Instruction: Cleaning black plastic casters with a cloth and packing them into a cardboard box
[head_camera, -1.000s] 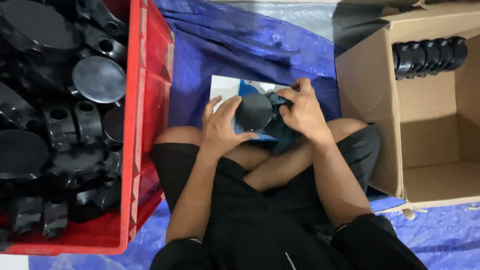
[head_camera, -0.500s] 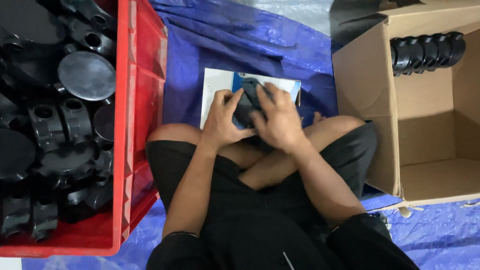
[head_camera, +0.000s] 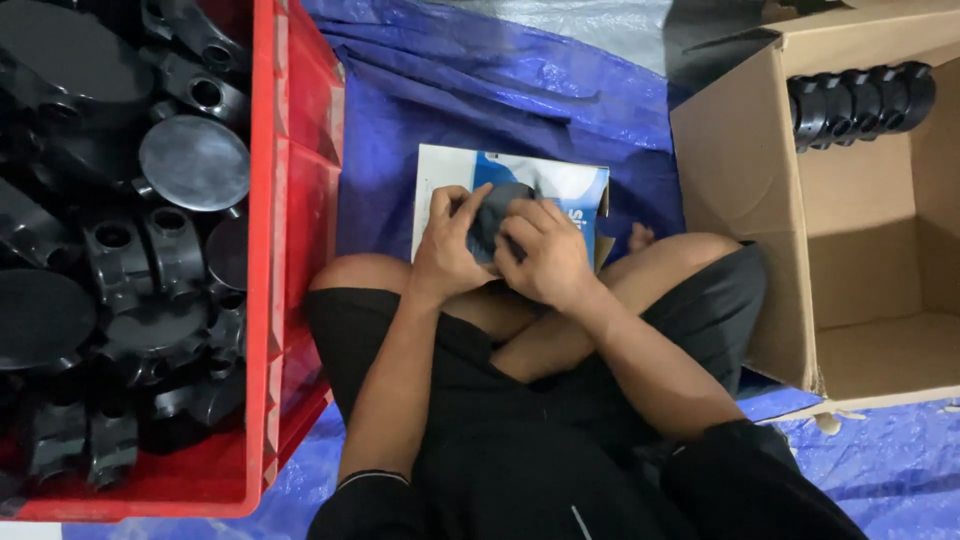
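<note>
Apparently flat-face up, the black part (head_camera: 497, 215) sits between both hands' fingers (head_camera: 520, 232).

Both hands cover most of the dark round part (head_camera: 497, 215), so its shape stays unclear. The red crate (head_camera: 295, 250) runs off the left edge, the cardboard box (head_camera: 740, 190) off the right.

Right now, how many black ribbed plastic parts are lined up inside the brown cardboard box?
5 black ribbed plastic parts show, standing in one row against the upper wall of the brown cardboard box. More may be hidden past the right edge.
</note>
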